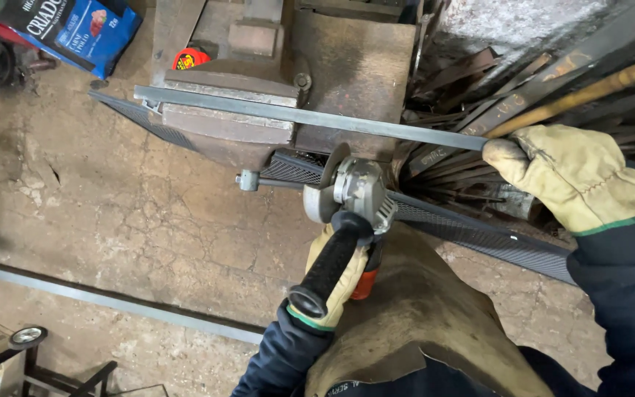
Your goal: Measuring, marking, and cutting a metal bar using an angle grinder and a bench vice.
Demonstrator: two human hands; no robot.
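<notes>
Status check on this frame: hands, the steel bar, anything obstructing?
Left hand gripping angle grinder below the vise. Right hand steadying flat steel bar at its free end. Bar clamped in vise. Mesh strip lies under the grinder.

I'm looking down into a metalworking shop: a heavy, rust-stained bench vise (237,110) clamps a long flat steel bar (310,117), and a heap of dark scrap steel strips (472,95) is stacked against the wall. The cracked, grimy concrete floor (112,213), another steel bar lying on it (112,301), the angle grinder (347,198) and thick leather work gloves (582,176) all point the same way.
</notes>
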